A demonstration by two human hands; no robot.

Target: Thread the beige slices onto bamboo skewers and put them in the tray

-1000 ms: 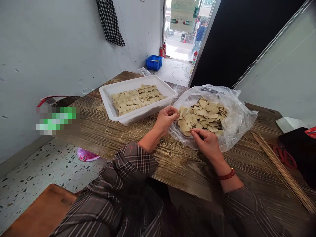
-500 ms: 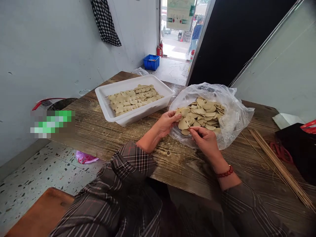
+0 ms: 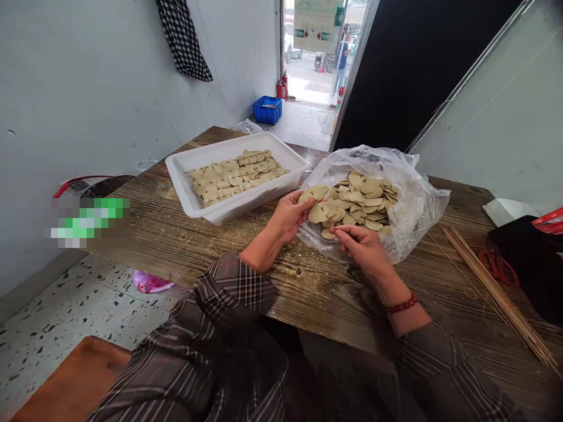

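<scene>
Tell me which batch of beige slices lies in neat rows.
The batch in the white tray, lined up in rows; the pile in the clear plastic bag is jumbled, and a few slices are in the left hand.

Tan slices (image 3: 320,213) hide most of the held skewer (image 3: 332,229); the top edge crops the checkered cloth (image 3: 182,41), the bottom the wooden seat (image 3: 73,381).

Both arms extend forward and converge, the left forearm (image 3: 263,246) slanting inward to the right and the right forearm (image 3: 391,284) inward to the left. The left hand (image 3: 290,215) is closed in a grip, thumb uppermost. The right hand (image 3: 363,245), apart from it, shows thumb and index finger pinched together.
</scene>
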